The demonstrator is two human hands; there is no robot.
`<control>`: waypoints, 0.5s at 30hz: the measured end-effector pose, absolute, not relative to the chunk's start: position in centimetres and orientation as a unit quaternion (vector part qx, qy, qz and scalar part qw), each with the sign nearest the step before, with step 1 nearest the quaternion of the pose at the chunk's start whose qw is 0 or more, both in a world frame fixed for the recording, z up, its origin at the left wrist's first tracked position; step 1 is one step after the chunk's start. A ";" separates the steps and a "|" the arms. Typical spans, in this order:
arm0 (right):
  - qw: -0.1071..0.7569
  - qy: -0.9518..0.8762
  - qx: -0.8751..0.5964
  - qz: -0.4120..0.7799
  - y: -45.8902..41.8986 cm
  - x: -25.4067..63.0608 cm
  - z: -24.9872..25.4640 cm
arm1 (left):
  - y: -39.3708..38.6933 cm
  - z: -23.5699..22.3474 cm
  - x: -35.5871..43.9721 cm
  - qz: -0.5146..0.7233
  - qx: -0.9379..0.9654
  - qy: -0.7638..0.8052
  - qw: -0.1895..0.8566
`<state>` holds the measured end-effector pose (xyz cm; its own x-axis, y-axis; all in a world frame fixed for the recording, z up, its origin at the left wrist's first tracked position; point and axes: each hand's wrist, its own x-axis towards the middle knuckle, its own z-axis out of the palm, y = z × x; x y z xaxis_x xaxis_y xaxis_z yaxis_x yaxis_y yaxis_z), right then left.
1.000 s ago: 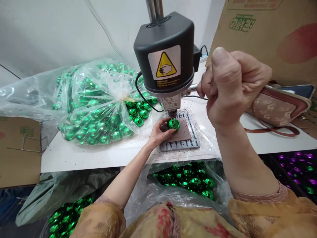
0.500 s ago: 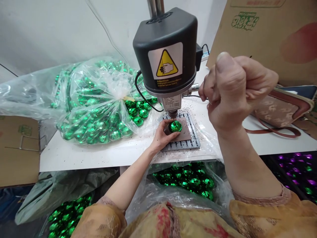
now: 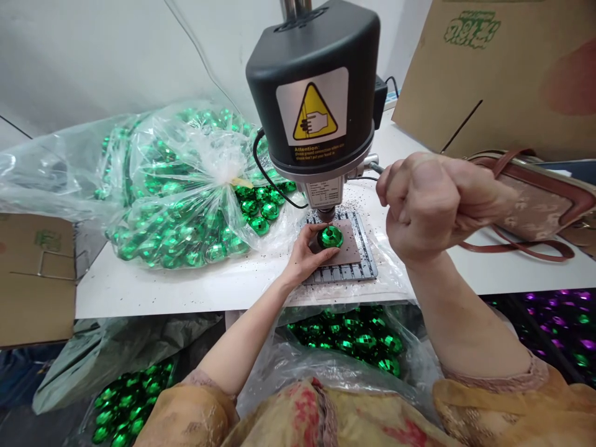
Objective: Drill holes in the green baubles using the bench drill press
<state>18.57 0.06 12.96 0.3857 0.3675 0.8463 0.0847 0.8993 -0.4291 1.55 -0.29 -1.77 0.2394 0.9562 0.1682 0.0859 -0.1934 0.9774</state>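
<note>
- From the head view, I see a black drill [image 3: 314,93] standing over a white table [image 3: 153,295], a yellow warning sticker [image 3: 313,112] on its front.
- Right under the drill sits a green ball [image 3: 332,237], shiny and faceted, on a brown board [image 3: 351,245] laid over a slotted metal plate [image 3: 367,268].
- The worker's left hand [image 3: 308,253] comes in below the drill and is clamped on that ball, thumb on the near side, a finger on the far side.
- The drill's tip is right at the top of the ball; whether it touches, I can't tell from here.
- The right hand [image 3: 431,202] is up beside the drill, on its right, curled into a fist around the thin lever [image 3: 374,164] that sticks out of it. The two hands are well apart.
- Left of the drill lies a big clear bag [image 3: 172,192] packed with more green balls, some showing at its open side.
- Dark specks litter the table around the drill's foot.
- Nearer the worker than the drill, below the table edge, more green balls [image 3: 354,338] lie in clear plastic.
- Off to the drill's right are a brown-trimmed handbag [image 3: 535,198] and, behind it, a cardboard box [image 3: 503,68].
</note>
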 end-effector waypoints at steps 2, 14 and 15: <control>0.827 -0.534 -0.162 0.062 0.6 18.4 12.3 | -0.3 -1.7 1.6 0.456 0.621 0.421 0.479; 0.825 -0.563 -0.034 0.009 1.9 18.7 10.0 | -0.4 -1.9 1.5 0.457 0.623 0.425 0.471; 0.820 -0.571 -0.034 0.008 1.6 18.8 9.8 | -0.4 -1.8 1.5 0.457 0.623 0.425 0.471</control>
<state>18.83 1.65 9.83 0.3486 0.0515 0.9358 0.0254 0.9976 -0.0644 1.51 -0.43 -1.83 0.2204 0.9606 0.1695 0.0994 -0.1949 0.9758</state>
